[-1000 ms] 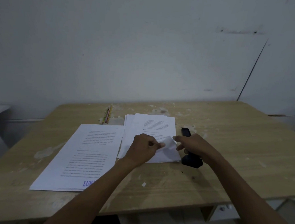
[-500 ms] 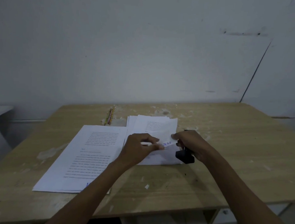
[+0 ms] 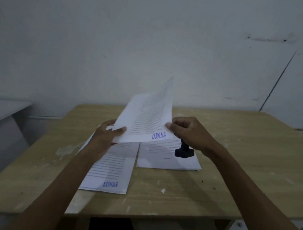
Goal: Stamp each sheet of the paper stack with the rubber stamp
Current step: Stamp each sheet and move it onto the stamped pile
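A printed sheet (image 3: 147, 116) bearing a blue LUNAS stamp is lifted off the table, tilted up toward the wall. My left hand (image 3: 106, 133) pinches its near left edge. My right hand (image 3: 190, 132) pinches its near right corner and also holds the black rubber stamp (image 3: 184, 151), whose base hangs below the hand over the paper stack (image 3: 168, 159). Left of that stack lies a pile of stamped sheets (image 3: 110, 172), LUNAS showing at its near edge.
Everything sits on a worn wooden table (image 3: 231, 170) against a pale wall. A small paper scrap (image 3: 163, 190) lies near the front edge. A grey surface (image 3: 6, 110) stands to the far left.
The top sheet's corner was being peeled up; now the whole sheet is raised off the right stack with both hands, its stamp visible. The stamp came up with my right hand.
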